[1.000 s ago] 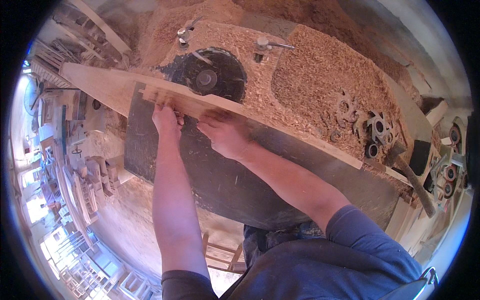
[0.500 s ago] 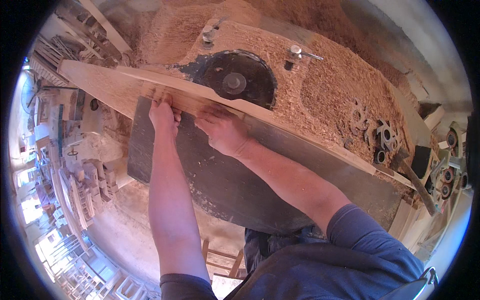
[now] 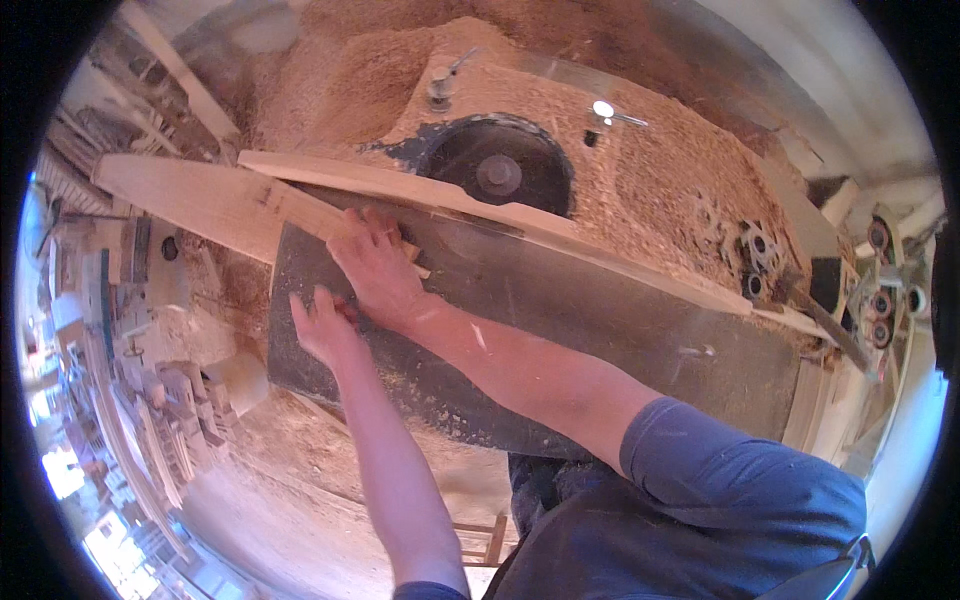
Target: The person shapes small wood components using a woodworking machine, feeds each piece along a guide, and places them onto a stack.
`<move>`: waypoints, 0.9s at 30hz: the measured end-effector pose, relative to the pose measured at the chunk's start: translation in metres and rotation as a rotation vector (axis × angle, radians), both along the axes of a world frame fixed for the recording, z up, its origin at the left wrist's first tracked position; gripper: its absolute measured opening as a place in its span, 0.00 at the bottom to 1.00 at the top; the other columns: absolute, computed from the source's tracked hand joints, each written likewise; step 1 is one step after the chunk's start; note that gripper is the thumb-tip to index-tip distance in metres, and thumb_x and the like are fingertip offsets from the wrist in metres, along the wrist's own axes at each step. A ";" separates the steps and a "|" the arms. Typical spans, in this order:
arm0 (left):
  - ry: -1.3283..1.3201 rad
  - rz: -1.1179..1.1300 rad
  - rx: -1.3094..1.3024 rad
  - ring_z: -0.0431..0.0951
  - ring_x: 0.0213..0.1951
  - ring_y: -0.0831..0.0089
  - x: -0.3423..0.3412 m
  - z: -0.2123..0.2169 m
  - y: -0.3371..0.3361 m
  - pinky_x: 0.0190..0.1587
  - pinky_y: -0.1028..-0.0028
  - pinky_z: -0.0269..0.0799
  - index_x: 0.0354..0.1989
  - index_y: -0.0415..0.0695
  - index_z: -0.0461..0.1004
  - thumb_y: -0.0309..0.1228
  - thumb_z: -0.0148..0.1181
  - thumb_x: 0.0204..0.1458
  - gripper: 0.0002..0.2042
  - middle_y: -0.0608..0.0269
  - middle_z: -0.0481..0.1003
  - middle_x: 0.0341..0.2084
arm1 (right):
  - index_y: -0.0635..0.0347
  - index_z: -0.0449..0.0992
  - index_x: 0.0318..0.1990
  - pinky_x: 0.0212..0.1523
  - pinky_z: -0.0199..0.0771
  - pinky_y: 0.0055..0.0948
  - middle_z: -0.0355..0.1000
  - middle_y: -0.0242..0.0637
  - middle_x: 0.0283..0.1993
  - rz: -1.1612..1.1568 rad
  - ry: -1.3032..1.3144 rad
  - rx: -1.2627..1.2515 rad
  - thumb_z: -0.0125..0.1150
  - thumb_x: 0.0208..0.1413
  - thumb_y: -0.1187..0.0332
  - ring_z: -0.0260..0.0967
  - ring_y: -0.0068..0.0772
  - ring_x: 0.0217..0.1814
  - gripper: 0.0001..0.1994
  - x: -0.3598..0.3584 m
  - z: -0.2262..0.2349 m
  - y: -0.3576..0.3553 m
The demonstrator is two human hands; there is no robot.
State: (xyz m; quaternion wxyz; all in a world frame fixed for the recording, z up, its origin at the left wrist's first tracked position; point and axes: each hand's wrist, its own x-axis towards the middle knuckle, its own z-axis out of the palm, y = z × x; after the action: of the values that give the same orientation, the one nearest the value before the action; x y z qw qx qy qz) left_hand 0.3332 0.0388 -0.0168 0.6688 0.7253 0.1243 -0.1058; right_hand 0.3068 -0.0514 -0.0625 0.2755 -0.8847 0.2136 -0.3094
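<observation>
My right hand (image 3: 378, 268) is closed over a pale wooden strip (image 3: 308, 213), its fingers across the top. The strip lies at an angle on the dark machine table (image 3: 580, 290), its near end poking out past my fingers. Nearer to me, my left hand (image 3: 328, 328) hovers apart from the wood with fingers spread and nothing in them. Beyond the strip runs a long wooden fence (image 3: 450, 198) with a notch cut in it. Behind that notch sits a round black cutter disc (image 3: 498, 178) with a central hub.
Wood shavings (image 3: 660, 180) cover the machine top behind the fence. Two metal clamp screws stand there, one a silver clamp (image 3: 605, 112). Loose toothed metal rings (image 3: 762, 245) and a hammer (image 3: 830, 325) lie at the right. A wide board (image 3: 190, 190) extends off the table's left end.
The strip has swung away from the fence and shifted left. My right hand has moved left with it. My left hand has let go and drawn back toward me.
</observation>
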 end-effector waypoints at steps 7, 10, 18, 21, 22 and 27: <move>0.096 0.026 0.183 0.71 0.25 0.77 -0.158 -0.001 0.077 0.24 0.76 0.62 0.75 0.37 0.55 0.26 0.56 0.63 0.32 0.61 0.76 0.30 | 0.67 0.72 0.59 0.65 0.61 0.62 0.64 0.64 0.63 0.219 0.315 -0.072 0.49 0.65 0.62 0.64 0.67 0.61 0.21 -0.121 0.035 0.024; 0.125 -0.055 0.175 0.74 0.30 0.71 -0.233 -0.006 0.087 0.28 0.72 0.68 0.74 0.33 0.56 0.24 0.56 0.62 0.31 0.55 0.75 0.40 | 0.61 0.69 0.64 0.63 0.62 0.58 0.65 0.61 0.62 0.277 0.302 -0.063 0.55 0.60 0.62 0.65 0.63 0.61 0.25 -0.227 0.043 0.044; 0.487 -0.277 -0.198 0.77 0.47 0.61 -0.375 -0.026 0.119 0.45 0.64 0.74 0.62 0.36 0.68 0.33 0.58 0.64 0.21 0.51 0.75 0.49 | 0.52 0.61 0.73 0.49 0.67 0.48 0.73 0.47 0.49 0.333 0.500 0.362 0.67 0.38 0.76 0.68 0.52 0.53 0.47 -0.511 0.090 0.005; 0.659 -0.278 -0.384 0.74 0.55 0.59 -0.430 -0.003 0.087 0.52 0.62 0.73 0.60 0.38 0.70 0.36 0.57 0.65 0.19 0.51 0.75 0.52 | 0.51 0.62 0.73 0.49 0.69 0.49 0.72 0.48 0.47 0.238 0.478 0.328 0.66 0.38 0.77 0.69 0.54 0.52 0.46 -0.610 0.111 -0.017; 0.659 -0.359 -0.383 0.74 0.56 0.58 -0.456 0.010 0.065 0.55 0.60 0.72 0.60 0.38 0.70 0.37 0.58 0.65 0.20 0.50 0.75 0.53 | 0.52 0.62 0.73 0.49 0.69 0.49 0.72 0.48 0.47 0.187 0.476 0.321 0.66 0.38 0.76 0.69 0.54 0.52 0.46 -0.640 0.120 -0.026; 0.712 -0.866 -0.432 0.77 0.57 0.56 -0.578 0.062 -0.023 0.60 0.55 0.75 0.66 0.41 0.64 0.34 0.62 0.63 0.25 0.53 0.75 0.56 | 0.55 0.63 0.70 0.50 0.70 0.50 0.73 0.48 0.46 -0.079 0.469 0.256 0.69 0.38 0.74 0.70 0.54 0.52 0.44 -0.771 0.179 -0.045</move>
State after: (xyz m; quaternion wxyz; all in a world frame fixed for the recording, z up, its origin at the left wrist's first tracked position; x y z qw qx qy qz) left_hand -0.2452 0.0162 0.0455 0.6144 0.4776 0.0096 -0.6279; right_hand -0.4644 -0.0962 0.1164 0.3159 -0.8812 0.3432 -0.0768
